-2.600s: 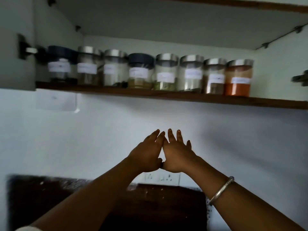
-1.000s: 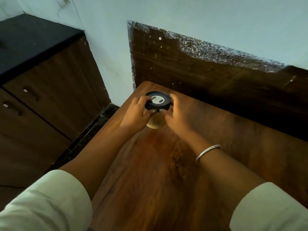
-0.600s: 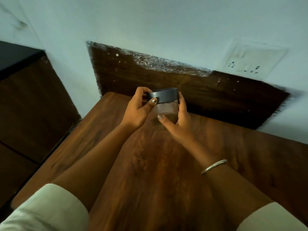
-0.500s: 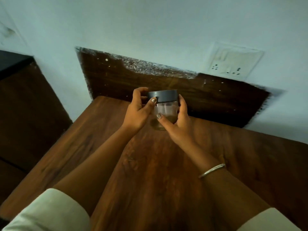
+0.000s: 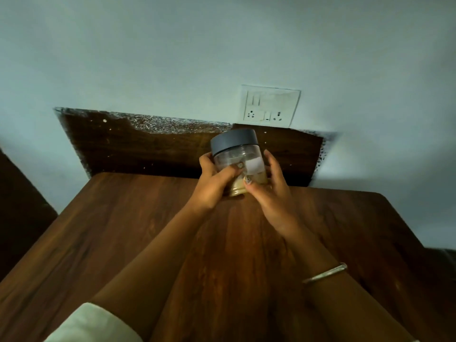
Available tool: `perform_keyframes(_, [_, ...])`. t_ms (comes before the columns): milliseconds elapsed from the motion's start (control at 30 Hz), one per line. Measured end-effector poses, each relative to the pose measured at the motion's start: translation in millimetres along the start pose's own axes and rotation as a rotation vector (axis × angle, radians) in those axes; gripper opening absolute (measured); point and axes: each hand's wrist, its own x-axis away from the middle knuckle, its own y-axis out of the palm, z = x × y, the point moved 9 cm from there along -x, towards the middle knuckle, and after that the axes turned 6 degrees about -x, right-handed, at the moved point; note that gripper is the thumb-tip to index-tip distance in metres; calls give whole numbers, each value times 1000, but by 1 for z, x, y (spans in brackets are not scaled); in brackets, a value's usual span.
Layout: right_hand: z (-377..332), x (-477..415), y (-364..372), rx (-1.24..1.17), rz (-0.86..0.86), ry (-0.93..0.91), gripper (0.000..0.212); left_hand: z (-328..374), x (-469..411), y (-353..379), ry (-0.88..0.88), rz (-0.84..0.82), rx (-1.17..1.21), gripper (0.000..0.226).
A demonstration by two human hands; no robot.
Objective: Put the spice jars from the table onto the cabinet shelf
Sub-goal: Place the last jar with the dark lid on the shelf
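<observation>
Clear round spice jar with a dark grey screw lid and a white paper label [image 5: 237, 160], held up off the brown wood-grain table [image 5: 138, 230], in front of the dark wooden backboard [image 5: 138, 146] on the pale wall. Tilted slightly, lid leaning away and to the left. Pale powder fills only the bottom part.

Left hand [image 5: 213, 185] wraps the lower left side, thumb across the front. Right hand [image 5: 271, 191] cups the lower right, fingers [image 5: 272, 164] curled up along the wall. Both hands closed on the jar; none of it rests on the table.

Handling, as a judgement: light, being mostly empty; rigid walls; smooth sides probably slippery, and if glass, breakable when dropped. Best held around the lower body, as now, not by the lid, which could turn loose. Powder shifts if tipped, so keep it upright.

Against half a second ago: the jar is higher, now in line with the top of the backboard, not low near the table. The white switch-and-socket plate [image 5: 270, 106] sits nearer the middle of the view, so the head has tipped up. The cabinet shelf is out of view.
</observation>
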Motion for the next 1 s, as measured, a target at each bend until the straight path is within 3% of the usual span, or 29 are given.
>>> perform_keyframes(133, [-6,3,-13,-40,-16,14,85,3,-2,24,2,-56,-48,55])
perform_keyframes(200, [-12,5,-24,22,33,7,100,11,-1,32,56,-53,-124,43])
perform_keyframes(267, [-21,7,-36,139,94,-14,113,16,-1,40,93,-56,-197,52])
perform_keyframes(367, [-34,12,-44,259,121,-62,106,20,1,55,109,-142,-163,63])
perform_keyframes(533, [-42,15,-66,88,130,-71,81,30,5,61,163,-177,-46,74])
perform_keyframes(667, [-35,12,-66,42,-10,20,74,30,9,67,145,-194,-93,80])
perform_keyframes(833, [-37,15,-82,142,150,-9,102,44,15,66,284,-65,-373,65])
perform_keyframes(1000, [-41,15,-91,235,179,-37,99,45,21,77,301,-125,-452,80])
